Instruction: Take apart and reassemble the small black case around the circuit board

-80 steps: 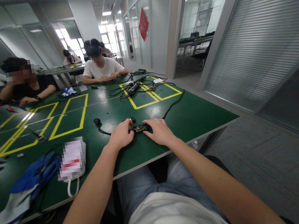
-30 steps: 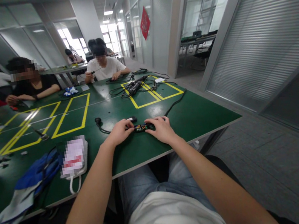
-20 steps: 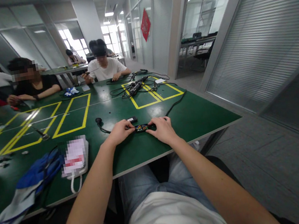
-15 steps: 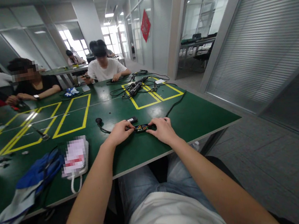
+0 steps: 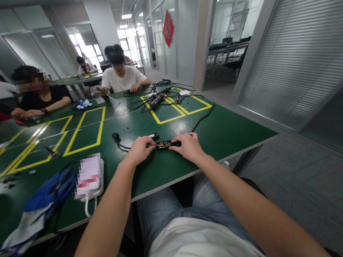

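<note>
A small black device point(image 5: 164, 145) with its coloured inner parts showing lies low over the green table point(image 5: 154, 179). Its left end is pinched by my left hand point(image 5: 142, 149), its right end by my right hand point(image 5: 188, 145). Just behind it is a black rectangular piece point(image 5: 153, 136) with a light label. A black cable with a round plug point(image 5: 115, 136) runs up to my left hand. Another black cable point(image 5: 204, 117) leads away behind my right hand.
Left of my arms are a white device with a pink front point(image 5: 90, 175) and blue-white gloves point(image 5: 36, 208). Tangled cables with dark tools point(image 5: 158, 99) lie within yellow tape frames. A person in white point(image 5: 122, 77) sits opposite, holding a thin tool.
The view has shifted slightly. Both my hands keep their grip on the device. The thin tool of the person opposite now points down toward the table.
</note>
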### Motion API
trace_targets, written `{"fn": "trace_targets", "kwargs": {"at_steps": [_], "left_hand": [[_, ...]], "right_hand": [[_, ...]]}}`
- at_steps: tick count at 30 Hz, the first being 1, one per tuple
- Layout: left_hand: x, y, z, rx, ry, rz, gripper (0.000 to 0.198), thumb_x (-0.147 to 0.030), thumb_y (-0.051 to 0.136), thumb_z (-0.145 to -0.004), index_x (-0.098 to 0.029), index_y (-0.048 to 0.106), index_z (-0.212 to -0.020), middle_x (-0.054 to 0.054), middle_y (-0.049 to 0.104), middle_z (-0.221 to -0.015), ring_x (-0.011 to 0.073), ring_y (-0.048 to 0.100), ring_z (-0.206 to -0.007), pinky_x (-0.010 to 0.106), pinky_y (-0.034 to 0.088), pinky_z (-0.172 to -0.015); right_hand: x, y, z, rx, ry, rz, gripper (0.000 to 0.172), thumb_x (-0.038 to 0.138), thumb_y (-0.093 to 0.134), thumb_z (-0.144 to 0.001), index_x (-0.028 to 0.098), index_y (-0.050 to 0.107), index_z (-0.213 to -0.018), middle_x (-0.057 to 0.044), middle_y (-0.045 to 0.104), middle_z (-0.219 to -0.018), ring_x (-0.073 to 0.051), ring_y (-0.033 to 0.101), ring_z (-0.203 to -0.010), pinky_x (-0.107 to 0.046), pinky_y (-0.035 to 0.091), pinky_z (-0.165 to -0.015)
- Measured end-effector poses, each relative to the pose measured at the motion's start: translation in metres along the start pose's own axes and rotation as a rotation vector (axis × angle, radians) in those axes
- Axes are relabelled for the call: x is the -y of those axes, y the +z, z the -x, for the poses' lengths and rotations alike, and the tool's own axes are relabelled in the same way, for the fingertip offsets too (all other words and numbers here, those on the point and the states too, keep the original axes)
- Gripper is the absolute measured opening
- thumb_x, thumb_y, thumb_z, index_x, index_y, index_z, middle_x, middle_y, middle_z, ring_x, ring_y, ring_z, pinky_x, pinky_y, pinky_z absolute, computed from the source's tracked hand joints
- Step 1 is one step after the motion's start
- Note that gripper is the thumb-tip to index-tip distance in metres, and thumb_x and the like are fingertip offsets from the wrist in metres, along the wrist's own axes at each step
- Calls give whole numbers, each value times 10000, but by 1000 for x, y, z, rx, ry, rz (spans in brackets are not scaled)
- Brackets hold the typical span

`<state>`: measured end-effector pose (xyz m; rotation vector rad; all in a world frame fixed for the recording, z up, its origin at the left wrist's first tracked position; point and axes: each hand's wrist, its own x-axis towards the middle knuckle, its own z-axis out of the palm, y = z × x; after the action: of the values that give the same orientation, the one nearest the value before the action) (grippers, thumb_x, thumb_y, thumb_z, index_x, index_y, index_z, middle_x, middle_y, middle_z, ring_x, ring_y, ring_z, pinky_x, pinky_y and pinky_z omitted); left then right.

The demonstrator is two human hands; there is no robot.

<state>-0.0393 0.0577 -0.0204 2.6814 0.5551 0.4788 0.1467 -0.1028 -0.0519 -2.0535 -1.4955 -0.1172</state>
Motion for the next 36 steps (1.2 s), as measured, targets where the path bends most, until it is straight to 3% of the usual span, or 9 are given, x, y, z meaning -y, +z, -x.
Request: {"fn": "trace_targets", "kwargs": {"at_steps": [6,10,16,36], "left_hand": [[-10,7,5,-72,-98,-67,192,-235,643,-893,-193,817,-965,101,795,-1018,280,721,-972,412,568,-944],[-16,8,7,-72,-94,-83,183,-273,649,-895,-203,801,-969,98,800,-1014,291,723,-971,415,572,-925],[-20,6,9,-74,-100,-91,135,-313,689,-884,-214,760,-943,102,793,-1001,297,717,-984,406,561,-905],[-16,8,7,-78,-115,-97,132,-328,690,-875,-211,740,-908,95,783,-969,284,717,-957,388,567,-865]], "right_hand": [[3,-1,2,10,-16,23,130,335,797,-930,252,768,-1026,-59,787,-1106,-275,676,-1067,-446,360,-1017],[3,0,3,-40,-6,36,236,363,807,-904,252,735,-1101,-66,775,-1092,-289,659,-1060,-443,381,-993],[1,0,2,-74,31,102,232,461,810,-898,247,735,-946,-72,746,-1036,-300,633,-1049,-439,399,-963],[2,-1,2,-30,33,142,264,482,836,-902,251,714,-863,-57,740,-944,-286,639,-961,-383,400,-819]]}}
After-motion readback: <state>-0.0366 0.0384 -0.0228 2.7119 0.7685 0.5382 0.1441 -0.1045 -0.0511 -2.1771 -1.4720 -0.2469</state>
